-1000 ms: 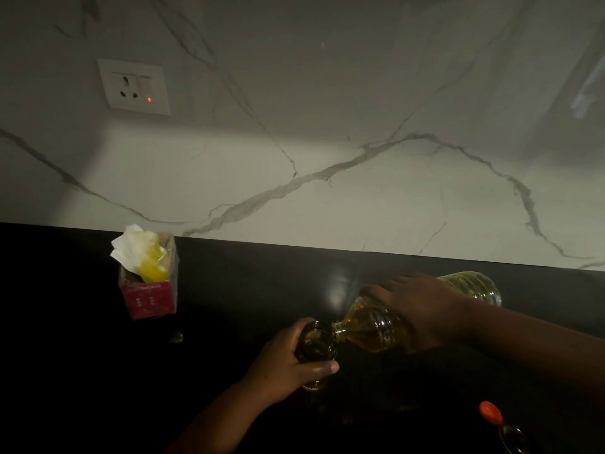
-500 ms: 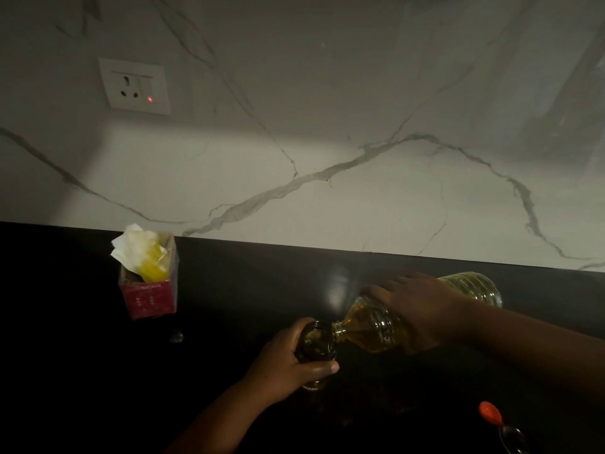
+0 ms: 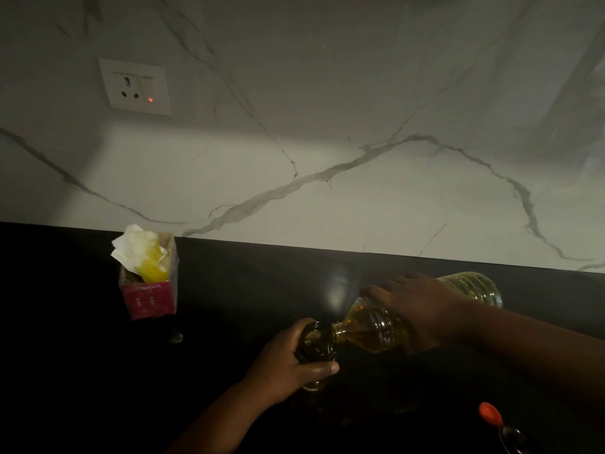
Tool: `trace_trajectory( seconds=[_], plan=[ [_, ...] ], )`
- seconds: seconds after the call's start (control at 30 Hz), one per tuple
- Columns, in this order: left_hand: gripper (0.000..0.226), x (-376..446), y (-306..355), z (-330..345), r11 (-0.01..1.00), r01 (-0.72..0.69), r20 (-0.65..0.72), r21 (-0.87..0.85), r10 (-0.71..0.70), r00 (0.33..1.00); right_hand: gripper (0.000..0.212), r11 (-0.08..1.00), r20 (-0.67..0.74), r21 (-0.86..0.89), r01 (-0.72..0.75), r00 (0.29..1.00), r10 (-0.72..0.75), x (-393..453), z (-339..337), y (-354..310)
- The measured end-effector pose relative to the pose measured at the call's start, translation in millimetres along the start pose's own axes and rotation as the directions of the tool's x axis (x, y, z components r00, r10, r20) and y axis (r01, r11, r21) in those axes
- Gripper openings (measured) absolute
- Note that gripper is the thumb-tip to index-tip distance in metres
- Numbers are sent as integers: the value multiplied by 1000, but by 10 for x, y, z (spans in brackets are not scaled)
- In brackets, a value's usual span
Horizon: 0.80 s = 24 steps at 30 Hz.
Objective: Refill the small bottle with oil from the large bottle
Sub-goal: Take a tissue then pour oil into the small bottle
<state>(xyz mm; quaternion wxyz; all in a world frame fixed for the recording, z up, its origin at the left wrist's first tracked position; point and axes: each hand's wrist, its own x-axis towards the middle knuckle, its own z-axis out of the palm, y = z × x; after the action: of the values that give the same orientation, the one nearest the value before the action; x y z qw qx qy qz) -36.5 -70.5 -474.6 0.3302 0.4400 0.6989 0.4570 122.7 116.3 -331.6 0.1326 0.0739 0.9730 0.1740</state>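
Nothing has visibly shifted since a second ago: both hands and both bottles keep the same pose, so the pour looks steady. Nearest, an orange cap [image 3: 490, 415] lies on the dark counter [image 3: 245, 290] at lower right, well apart from the work. Next, the left hand [image 3: 288, 362] has its fingers curled round the small bottle [image 3: 316, 347], thumb across the front, holding it upright on the counter with its open mouth facing up. Just right of it, the right hand [image 3: 422, 309] grips the large bottle [image 3: 376, 326] from above. That bottle's long axis runs nearly level, base up and to the right, neck pointing left and slightly down, its mouth at the small bottle's rim. I judge the next move turns on keeping that neck over the opening. Farther back stands a red carton [image 3: 149, 296] stuffed with paper, then the marble wall and its socket [image 3: 136, 86].
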Motion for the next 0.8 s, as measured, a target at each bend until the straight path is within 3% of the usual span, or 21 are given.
trace_trajectory(
  seconds=[0.37, 0.57, 0.8],
  plan=[
    [76, -16, 41, -6, 1000, 23, 1, -20, -23, 1000, 101, 1000, -21, -16, -3, 1000, 3, 6, 38, 9],
    [59, -36, 62, -30, 999, 33, 27, -19, -32, 999, 102, 1000, -15, -17, 1, 1000, -1, -1, 14, 6],
    [60, -31, 60, -25, 999, 25, 13, -30, -25, 1000, 103, 1000, -5, -13, 2, 1000, -2, 3, 7, 3]
  ],
)
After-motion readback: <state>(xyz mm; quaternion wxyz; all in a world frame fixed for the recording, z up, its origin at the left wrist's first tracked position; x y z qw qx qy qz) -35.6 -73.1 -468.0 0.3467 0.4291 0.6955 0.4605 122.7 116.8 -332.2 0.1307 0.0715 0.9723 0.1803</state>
